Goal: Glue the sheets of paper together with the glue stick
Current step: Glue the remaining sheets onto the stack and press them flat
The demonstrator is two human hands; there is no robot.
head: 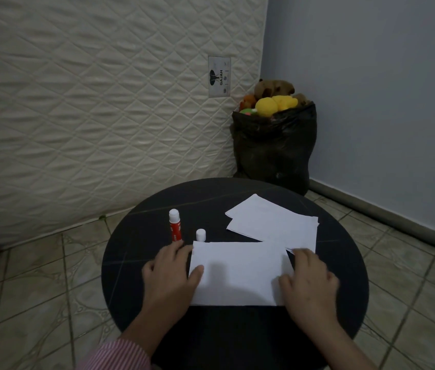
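With both hands flat, left hand (169, 265) at 9 o'clock, right hand (308, 276) at 3, pressing the sheet (237, 271), paper looks light, floppy, slide-prone; glue stick (175, 226) rigid, grab mid-barrel.

Head view, down onto table (136, 263)

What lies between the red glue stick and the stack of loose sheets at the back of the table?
In the head view, only the small white cap stands between the glue stick and the stack of sheets; otherwise bare dark table.
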